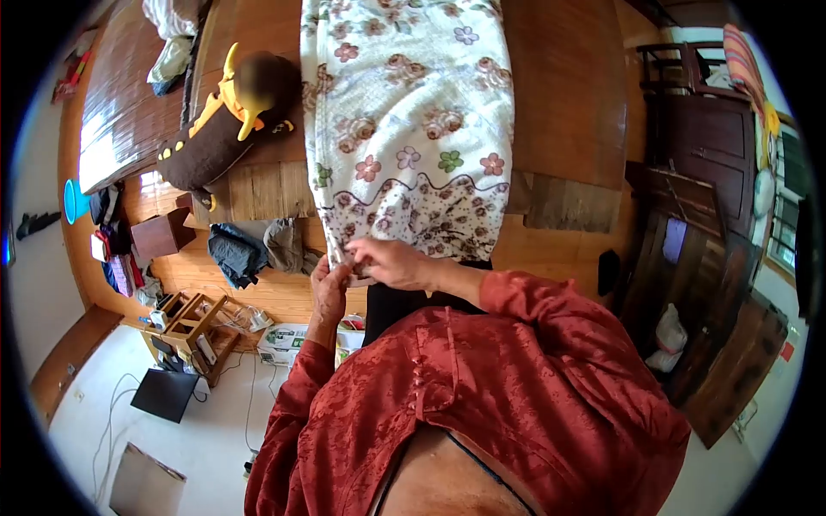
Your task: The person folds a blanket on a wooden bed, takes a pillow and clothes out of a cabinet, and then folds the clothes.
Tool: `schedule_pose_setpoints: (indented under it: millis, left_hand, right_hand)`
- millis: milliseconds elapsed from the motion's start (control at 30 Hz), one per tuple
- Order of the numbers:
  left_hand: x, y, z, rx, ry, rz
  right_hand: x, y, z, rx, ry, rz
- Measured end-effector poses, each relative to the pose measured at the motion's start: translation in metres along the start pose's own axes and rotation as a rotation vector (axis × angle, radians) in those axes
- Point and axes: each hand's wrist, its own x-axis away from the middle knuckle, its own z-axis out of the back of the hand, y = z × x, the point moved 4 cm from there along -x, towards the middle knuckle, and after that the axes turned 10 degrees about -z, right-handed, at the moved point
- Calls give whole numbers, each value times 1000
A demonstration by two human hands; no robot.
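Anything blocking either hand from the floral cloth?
Nothing visible. The left hand and right hand are both at the near-left corner of the floral cloth. The brown plush toy lies left of it, not between.

A brown plush toy (206,144) with yellow horns lay by the near left corner of the wooden worktop (572,95). Off the near edge were dark grey clothes (237,255) and, farther out, a wooden rack (187,327) and a black panel (163,396). Past the right edge were a dark cabinet (710,138) and a white bag (669,340).
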Motion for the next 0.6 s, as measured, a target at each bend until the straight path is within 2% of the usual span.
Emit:
schedule_pose_setpoints:
  millis: [33,67,100,133,167,200,233,267,333,433,600]
  left_hand:
    - [1,10,-10,-53,30,0]
    - [-2,7,-3,-43,-29,-14]
    - [-2,12,-9,1,-6,-4]
    - [-3,16,-16,45,17,3]
    - [-4,16,-12,63,6,33]
    - [-6,16,-10,101,-24,18]
    - [-8,18,-11,106,-5,37]
    - [-7,21,-12,109,16,58]
    - [-8,26,-18,113,6,61]
    - [-6,29,-24,117,8,71]
    - [-2,45,-43,165,44,77]
  right_hand:
    - [13,19,5,-163,212,98]
    - [27,42,14,-181,418,100]
    - [53,61,30,-192,504,-133]
    - [68,109,35,-220,631,-256]
    - [86,169,38,-181,768,-243]
    - [106,224,38,-337,854,-400]
    - [133,229,48,-237,885,-607]
    - [148,261,48,-57,841,-703]
    - [160,228,47,154,766,-766]
    - [142,212,29,67,643,-791]
    - [119,224,6,-65,668,-864]
